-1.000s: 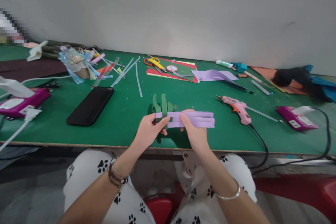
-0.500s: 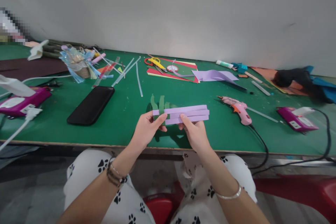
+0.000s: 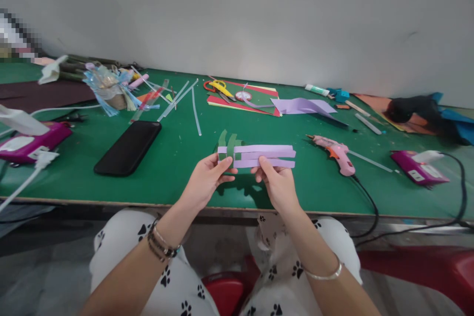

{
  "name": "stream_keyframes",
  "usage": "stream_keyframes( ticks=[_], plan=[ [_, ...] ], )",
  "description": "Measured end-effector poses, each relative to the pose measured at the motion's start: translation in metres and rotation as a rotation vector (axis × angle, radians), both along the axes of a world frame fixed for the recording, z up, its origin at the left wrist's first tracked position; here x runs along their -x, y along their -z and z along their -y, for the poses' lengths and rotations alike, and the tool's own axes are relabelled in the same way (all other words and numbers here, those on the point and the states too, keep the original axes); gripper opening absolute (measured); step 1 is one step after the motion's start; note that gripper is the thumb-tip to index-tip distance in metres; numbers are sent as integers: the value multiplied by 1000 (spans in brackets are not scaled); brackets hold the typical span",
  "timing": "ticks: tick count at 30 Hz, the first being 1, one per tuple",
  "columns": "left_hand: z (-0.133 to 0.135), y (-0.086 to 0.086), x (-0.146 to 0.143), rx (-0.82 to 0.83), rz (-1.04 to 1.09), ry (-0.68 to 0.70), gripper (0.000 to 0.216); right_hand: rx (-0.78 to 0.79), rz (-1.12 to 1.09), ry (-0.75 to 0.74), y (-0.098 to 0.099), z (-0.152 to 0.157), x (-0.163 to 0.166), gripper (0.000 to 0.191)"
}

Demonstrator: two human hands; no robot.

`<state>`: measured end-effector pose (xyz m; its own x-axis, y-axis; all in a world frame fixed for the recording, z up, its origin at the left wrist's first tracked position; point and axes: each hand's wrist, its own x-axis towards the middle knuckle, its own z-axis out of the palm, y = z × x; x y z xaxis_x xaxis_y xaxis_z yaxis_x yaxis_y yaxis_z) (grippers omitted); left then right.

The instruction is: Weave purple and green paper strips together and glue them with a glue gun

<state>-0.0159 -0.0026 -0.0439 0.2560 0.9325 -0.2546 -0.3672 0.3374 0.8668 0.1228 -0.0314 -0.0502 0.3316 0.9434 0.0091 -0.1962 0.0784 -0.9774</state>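
Between my hands, above the front part of the table, is a piece of woven paper strips. Its lilac strips [image 3: 264, 155] run sideways to the right, and green strips [image 3: 231, 144] cross them at the left end, their tips curling up. My left hand [image 3: 210, 173] pinches the woven left end, thumb on top. My right hand [image 3: 274, 177] grips the lilac strips near their middle with the thumb in front. The fingers behind the paper are partly hidden. At their right ends the lilac strips are slightly spread apart.
On the green table [image 3: 177, 158] lie a black phone [image 3: 129, 149] at left and a pink glue gun [image 3: 335, 152] with a cord at right. Purple power sockets [image 3: 416, 168] stand on both sides. Yellow-handled scissors [image 3: 222, 90], coloured paper and lilac paper [image 3: 299, 106] lie behind.
The woven paper has risen slightly and tilted, and its lilac strips have fanned further apart at the right. My left hand has shifted a little to the right.
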Motion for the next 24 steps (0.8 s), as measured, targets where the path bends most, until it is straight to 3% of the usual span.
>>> stream_keyframes(
  ticks=[7, 14, 24],
  plan=[
    [-1, 0, 0, 25, 21, -1, 16, -10, 25, 29, 2, 0, -3, 26],
    [-1, -4, -1, 87, 66, -37, 24, -47, 61, -8, 4, 2, -4, 23],
    [0, -8, 0, 144, 161, -68, 19, -42, 14, -65, -3, 3, -6, 23]
  ],
)
